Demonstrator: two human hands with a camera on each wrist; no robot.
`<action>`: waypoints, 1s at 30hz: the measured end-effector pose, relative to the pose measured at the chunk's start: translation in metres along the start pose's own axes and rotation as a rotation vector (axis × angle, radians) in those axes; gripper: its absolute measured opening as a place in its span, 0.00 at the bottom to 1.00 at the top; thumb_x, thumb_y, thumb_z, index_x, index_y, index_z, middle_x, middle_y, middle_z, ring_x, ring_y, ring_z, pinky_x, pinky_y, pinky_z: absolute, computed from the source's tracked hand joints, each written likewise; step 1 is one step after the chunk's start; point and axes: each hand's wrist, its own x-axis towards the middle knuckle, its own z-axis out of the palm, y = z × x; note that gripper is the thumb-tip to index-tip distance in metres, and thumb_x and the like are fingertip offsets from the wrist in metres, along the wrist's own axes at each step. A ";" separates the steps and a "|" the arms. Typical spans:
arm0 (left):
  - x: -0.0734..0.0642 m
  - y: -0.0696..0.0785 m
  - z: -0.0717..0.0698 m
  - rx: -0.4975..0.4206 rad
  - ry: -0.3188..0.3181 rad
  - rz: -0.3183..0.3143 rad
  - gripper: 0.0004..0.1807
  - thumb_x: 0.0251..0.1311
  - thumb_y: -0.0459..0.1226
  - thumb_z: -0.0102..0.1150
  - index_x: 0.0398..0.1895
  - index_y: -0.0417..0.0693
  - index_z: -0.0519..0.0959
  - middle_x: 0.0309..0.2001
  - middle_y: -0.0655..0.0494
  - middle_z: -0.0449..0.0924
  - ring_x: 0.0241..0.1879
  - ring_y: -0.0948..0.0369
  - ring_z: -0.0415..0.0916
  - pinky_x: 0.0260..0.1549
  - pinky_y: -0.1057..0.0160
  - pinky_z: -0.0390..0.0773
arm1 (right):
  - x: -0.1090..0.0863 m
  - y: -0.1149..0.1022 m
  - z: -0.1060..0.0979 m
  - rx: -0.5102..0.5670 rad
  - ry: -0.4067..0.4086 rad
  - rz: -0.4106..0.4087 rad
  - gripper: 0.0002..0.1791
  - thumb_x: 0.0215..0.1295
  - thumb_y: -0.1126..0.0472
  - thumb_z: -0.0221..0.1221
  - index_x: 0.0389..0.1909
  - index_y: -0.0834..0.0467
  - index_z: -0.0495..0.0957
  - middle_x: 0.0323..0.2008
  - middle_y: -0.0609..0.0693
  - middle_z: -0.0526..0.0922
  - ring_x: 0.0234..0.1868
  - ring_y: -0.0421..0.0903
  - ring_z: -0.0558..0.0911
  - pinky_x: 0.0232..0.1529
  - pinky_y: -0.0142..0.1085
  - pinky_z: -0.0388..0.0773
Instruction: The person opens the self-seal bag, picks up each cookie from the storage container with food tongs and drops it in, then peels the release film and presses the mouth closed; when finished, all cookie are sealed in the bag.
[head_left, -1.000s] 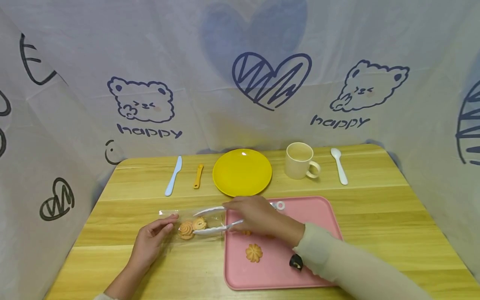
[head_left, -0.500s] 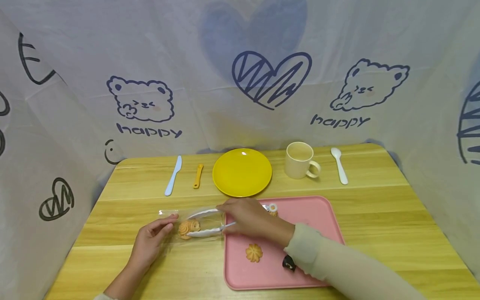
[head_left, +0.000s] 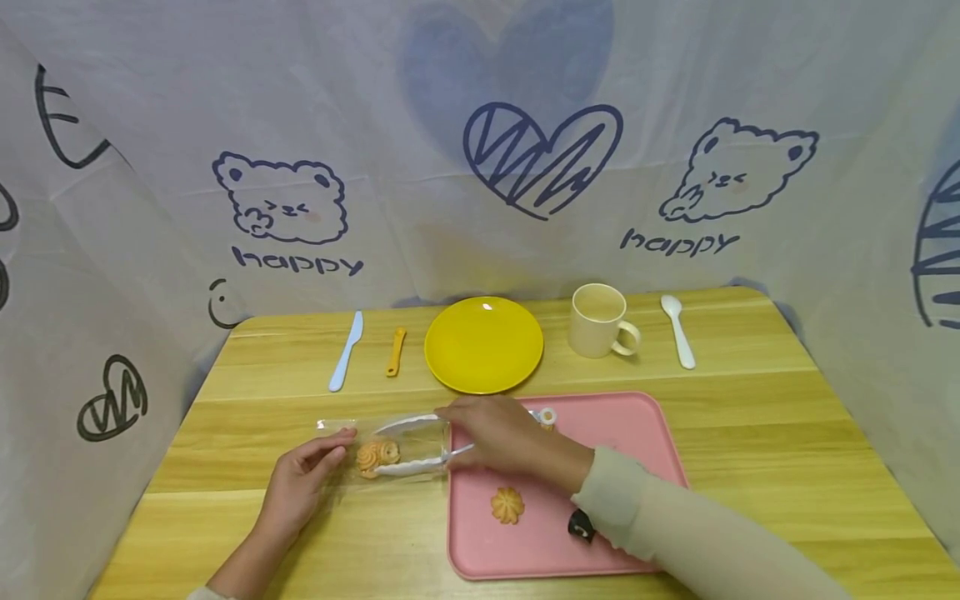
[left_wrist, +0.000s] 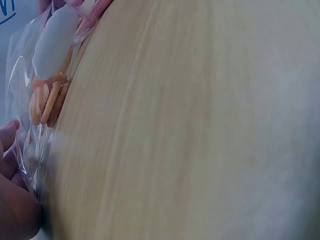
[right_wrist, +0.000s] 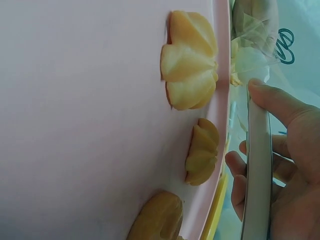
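Note:
My left hand [head_left: 303, 479] pinches the left end of a clear plastic bag [head_left: 416, 442] lying on the table. Inside the bag, two swirled cookies [head_left: 377, 457] sit pressed side by side. My right hand [head_left: 506, 433] grips a pair of tongs [head_left: 408, 467], whose white tips reach into the bag. The tips are spread apart, next to the cookies. In the left wrist view, one white tip of the tongs [left_wrist: 52, 47] lies close over the cookies [left_wrist: 47, 102]. Seen from the right wrist, fingers and thumb curl round the tongs' long arm [right_wrist: 258, 165].
Below my right forearm is a pink tray [head_left: 630, 408] with a flower-shaped cookie [head_left: 508, 506]; the right wrist view shows more cookies [right_wrist: 190, 60] on it. Along the back stand a yellow plate [head_left: 483, 344], a cream mug [head_left: 596, 325], a white spoon [head_left: 678, 332] and a blue knife [head_left: 347, 352].
My right hand has moved left, taking the tongs deeper into the bag. The tips stand wider apart, and the right-hand cookie now rests against the other one. My left hand has stayed in place.

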 end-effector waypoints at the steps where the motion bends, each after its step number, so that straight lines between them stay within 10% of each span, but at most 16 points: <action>1: 0.000 0.000 0.000 -0.001 0.000 -0.001 0.13 0.71 0.28 0.60 0.53 0.25 0.81 0.55 0.53 0.86 0.57 0.75 0.78 0.58 0.77 0.78 | -0.001 0.000 -0.001 0.005 -0.002 0.002 0.40 0.57 0.39 0.74 0.68 0.53 0.77 0.62 0.47 0.82 0.60 0.45 0.82 0.61 0.42 0.82; 16: 0.000 0.001 0.000 -0.017 -0.009 -0.004 0.14 0.71 0.27 0.59 0.53 0.23 0.80 0.56 0.55 0.86 0.58 0.75 0.78 0.59 0.77 0.77 | -0.029 0.014 -0.015 0.030 0.013 0.048 0.39 0.59 0.43 0.74 0.70 0.51 0.76 0.65 0.47 0.80 0.62 0.47 0.81 0.59 0.47 0.83; 24: 0.000 0.001 0.000 0.001 0.000 -0.015 0.14 0.71 0.28 0.60 0.53 0.24 0.81 0.56 0.52 0.86 0.57 0.75 0.78 0.58 0.77 0.77 | -0.046 0.019 -0.019 0.059 0.014 0.109 0.43 0.57 0.42 0.75 0.73 0.45 0.72 0.61 0.41 0.82 0.45 0.41 0.78 0.46 0.40 0.81; 30: 0.000 0.001 0.001 0.010 0.002 -0.006 0.14 0.71 0.28 0.60 0.53 0.24 0.81 0.56 0.49 0.85 0.57 0.76 0.78 0.59 0.77 0.77 | -0.063 0.023 -0.025 0.103 0.034 0.157 0.43 0.56 0.43 0.76 0.73 0.48 0.73 0.68 0.44 0.79 0.63 0.46 0.80 0.63 0.48 0.81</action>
